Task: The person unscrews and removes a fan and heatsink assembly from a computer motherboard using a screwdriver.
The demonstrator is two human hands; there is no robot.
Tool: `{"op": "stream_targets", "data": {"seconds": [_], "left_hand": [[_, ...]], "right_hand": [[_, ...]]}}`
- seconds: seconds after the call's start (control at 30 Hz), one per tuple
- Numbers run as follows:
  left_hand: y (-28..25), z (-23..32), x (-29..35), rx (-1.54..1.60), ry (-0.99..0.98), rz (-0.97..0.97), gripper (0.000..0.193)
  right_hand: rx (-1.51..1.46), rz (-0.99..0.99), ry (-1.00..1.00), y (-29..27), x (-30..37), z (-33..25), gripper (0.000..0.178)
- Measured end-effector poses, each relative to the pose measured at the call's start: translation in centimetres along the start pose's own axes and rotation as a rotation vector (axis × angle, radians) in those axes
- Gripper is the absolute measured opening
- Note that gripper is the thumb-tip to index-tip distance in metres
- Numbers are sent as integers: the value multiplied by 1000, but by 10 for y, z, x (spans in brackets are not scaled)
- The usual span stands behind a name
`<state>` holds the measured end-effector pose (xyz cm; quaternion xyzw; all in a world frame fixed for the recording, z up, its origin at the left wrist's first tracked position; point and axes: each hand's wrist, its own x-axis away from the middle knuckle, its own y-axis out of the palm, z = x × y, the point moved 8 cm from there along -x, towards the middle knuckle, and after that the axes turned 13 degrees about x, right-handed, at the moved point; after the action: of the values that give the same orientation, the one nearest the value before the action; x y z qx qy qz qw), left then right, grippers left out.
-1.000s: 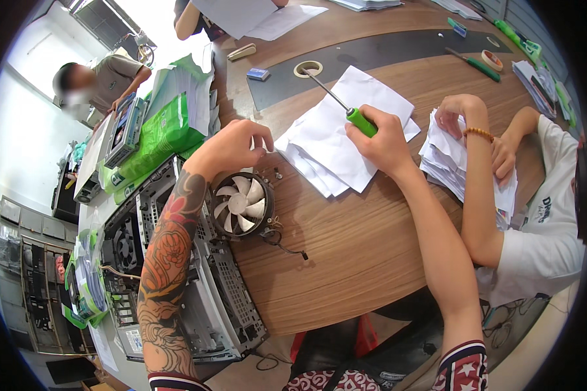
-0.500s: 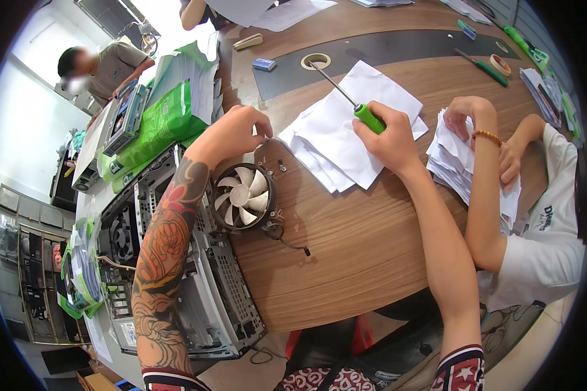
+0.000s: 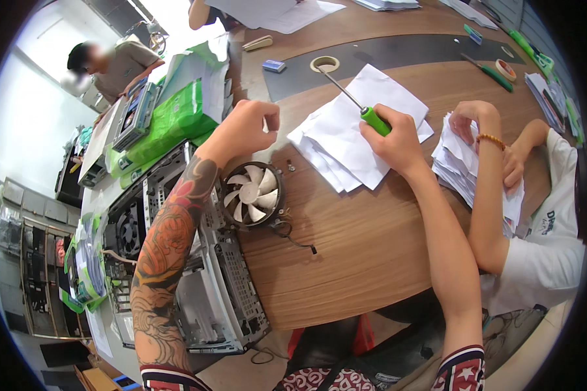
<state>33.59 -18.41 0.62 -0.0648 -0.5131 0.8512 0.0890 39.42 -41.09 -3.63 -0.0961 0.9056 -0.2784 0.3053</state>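
My right hand (image 3: 398, 138) grips the green handle of a screwdriver (image 3: 376, 121), its metal shaft pointing up and left over white paper sheets (image 3: 346, 146). The tip shows near a roll of tape (image 3: 328, 64). My tattooed left arm reaches forward, and my left hand (image 3: 249, 127) is closed, fingers curled, above the table's left side; whatever it may hold is hidden. Just below it lies a round cooling fan (image 3: 249, 193) with pale blades, a dark frame and a short cable (image 3: 297, 243). A few small screws (image 3: 291, 167) lie beside the fan.
An open computer case (image 3: 231, 293) stands left of the table, partly behind my left arm. Green plastic bags (image 3: 169, 120) and papers lie beyond it. At right, a person's arms (image 3: 486, 176) rest around stacked paper (image 3: 453, 156). Another screwdriver (image 3: 492, 75) lies at the far right.
My left hand has lifted slightly away from the screws and curled more closed. The whole view has shifted a little; my right hand still holds the screwdriver.
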Motion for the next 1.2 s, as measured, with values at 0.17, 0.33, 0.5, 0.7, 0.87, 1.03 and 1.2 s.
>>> {"op": "stream_targets", "data": {"seconds": [0.17,0.33,0.5,0.7,0.87,1.03,1.2], "left_hand": [[-30,33,43,288,12,207,15],[-30,40,113,417,-128,280,13],[-18,42,131,278,-193,343,13],[-15,57,130,134,135,421,12],[-12,55,130,118,87,387,13],[-11,57,128,124,65,376,14],[-12,56,129,122,73,389,15]], "right_hand": [[25,26,-25,-5,4,4,20],[-9,28,-23,-4,1,0,20],[-19,35,-45,-3,2,1,18],[-22,47,-35,-7,2,6,19],[-3,40,-19,-4,3,7,18],[-1,64,-39,-5,3,6,19],[-2,24,-28,-2,2,5,19]]}}
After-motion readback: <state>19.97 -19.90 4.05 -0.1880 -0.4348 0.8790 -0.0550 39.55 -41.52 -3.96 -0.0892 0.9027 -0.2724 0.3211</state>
